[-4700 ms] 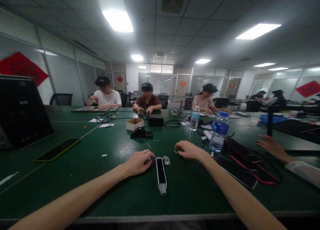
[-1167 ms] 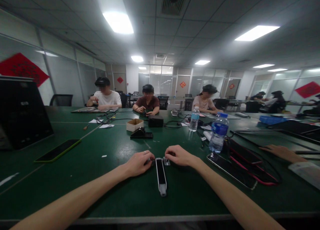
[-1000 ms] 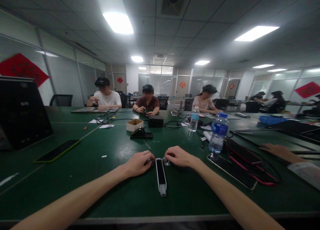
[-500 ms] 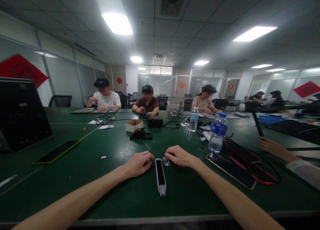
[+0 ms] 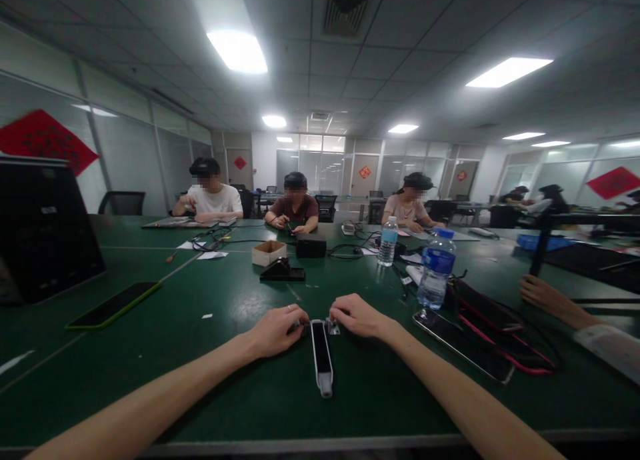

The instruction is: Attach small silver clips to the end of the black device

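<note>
A long, narrow device (image 5: pixel 323 350) with a black top, a white rim and a grey tip lies on the green table (image 5: pixel 240 407), pointing towards me. At the left of its far end is my left hand (image 5: pixel 277 328), fingers curled together; what they pinch is mostly hidden. My right hand (image 5: pixel 361 317) sits on the other side, fingertips closed at a small shiny metal piece (image 5: pixel 334 328) beside the device. Whether this piece is joined to the device I cannot tell.
On the right are a smartphone (image 5: pixel 463 345), a red-edged black case (image 5: pixel 505 337), and two water bottles, one large (image 5: pixel 436 273), one smaller (image 5: pixel 387 243). A green-edged phone (image 5: pixel 114 305) lies left. Ahead are a small open box (image 5: pixel 269 253) and a black stand (image 5: pixel 281 271). A neighbour's hand (image 5: pixel 547 300) grips a black bar.
My hands and the device stay almost where they were; the whole view has shifted slightly. At the right, the neighbour's black bar has swung to a more upright angle.
</note>
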Tool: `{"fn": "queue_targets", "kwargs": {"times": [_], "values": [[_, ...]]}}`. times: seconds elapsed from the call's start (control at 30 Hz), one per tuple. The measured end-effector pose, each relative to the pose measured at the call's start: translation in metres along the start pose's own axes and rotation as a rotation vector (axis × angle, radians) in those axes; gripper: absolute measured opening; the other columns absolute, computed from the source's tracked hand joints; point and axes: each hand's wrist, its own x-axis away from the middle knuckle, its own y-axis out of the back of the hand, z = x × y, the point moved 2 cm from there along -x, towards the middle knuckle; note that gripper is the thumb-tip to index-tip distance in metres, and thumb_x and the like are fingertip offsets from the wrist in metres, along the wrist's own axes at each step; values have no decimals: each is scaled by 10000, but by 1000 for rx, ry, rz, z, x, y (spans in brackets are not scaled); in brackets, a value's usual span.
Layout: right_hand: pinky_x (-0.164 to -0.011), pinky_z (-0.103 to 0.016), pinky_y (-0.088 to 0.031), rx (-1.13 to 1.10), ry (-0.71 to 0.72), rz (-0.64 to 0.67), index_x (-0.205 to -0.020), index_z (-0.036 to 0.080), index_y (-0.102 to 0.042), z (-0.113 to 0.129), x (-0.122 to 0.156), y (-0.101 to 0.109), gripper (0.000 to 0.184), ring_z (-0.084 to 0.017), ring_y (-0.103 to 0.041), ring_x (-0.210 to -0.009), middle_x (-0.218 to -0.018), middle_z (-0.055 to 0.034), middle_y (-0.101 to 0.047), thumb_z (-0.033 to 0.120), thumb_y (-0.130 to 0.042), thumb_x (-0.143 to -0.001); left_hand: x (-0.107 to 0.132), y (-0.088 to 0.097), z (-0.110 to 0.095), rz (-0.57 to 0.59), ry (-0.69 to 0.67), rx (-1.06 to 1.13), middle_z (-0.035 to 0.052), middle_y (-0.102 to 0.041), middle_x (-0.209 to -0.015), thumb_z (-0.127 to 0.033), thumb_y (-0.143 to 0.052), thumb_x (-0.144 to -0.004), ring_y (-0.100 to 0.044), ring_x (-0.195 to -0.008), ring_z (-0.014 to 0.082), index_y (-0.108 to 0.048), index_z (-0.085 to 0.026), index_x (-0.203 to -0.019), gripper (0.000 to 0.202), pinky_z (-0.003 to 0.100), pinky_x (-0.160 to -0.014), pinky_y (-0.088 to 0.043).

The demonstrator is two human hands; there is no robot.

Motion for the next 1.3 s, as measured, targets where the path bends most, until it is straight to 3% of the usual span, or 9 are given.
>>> {"fn": "queue_targets", "kwargs": {"times": [0.2,0.33,0.47,0.73,0.9,1.1,1.3], "values": [[-742,-271,-441,30,17,-23,-818,151,-689,-8,-2,2,331,-151,-584,-752,-826,-48,-663,269,-412,-957,1,-1,2,-6,-1,14,22,-618,-1002,-175,-481,-894,-602,-823,151,-577,-213,-1052,189,247,-725,-461],[-834,-296,-455,83,-68,-138,-974,154,-690,-28,-1,6,228,-179,-598,-907,-991,-77,-650,170,-481,-883,1,-1,2,12,28,20,29,-613,-1008,-187,-474,-893,-598,-816,151,-581,-205,-1058,198,251,-721,-465],[-914,-324,-449,100,-145,-74,-1141,181,-656,-49,1,1,319,-202,-578,-1030,-1155,-94,-577,184,-530,-847,1,2,0,18,48,29,36,-614,-1006,-195,-477,-884,-594,-798,152,-578,-199,-1058,201,252,-699,-464],[-872,-313,-462,132,-184,-25,-1033,151,-693,-61,-3,-2,285,-201,-600,-941,-1034,-100,-627,97,-512,-819,1,2,0,5,47,40,39,-616,-999,-211,-487,-871,-588,-792,152,-573,-192,-1052,201,257,-705,-459],[-913,-325,-444,116,-200,-25,-1041,148,-669,-63,-3,-3,240,-208,-591,-1003,-1068,-106,-630,143,-490,-880,1,1,1,-5,47,40,42,-609,-990,-215,-479,-885,-582,-765,150,-570,-187,-1047,188,254,-673,-449],[-878,-326,-465,18,-180,-115,-1080,128,-599,-47,-3,-2,257,-197,-588,-976,-1064,-110,-623,165,-379,-950,2,1,2,-64,58,26,35,-598,-999,-237,-482,-910,-578,-763,141,-541,-189,-1058,167,252,-688,-449],[-841,-305,-481,-174,-33,-226,-1066,163,-572,3,-7,-9,194,-187,-598,-926,-1012,-77,-630,203,-429,-941,1,1,-2,-160,52,-16,19,-597,-954,-265,-537,-914,-578,-738,133,-541,-194,-1027,134,251,-684,-464]]}}
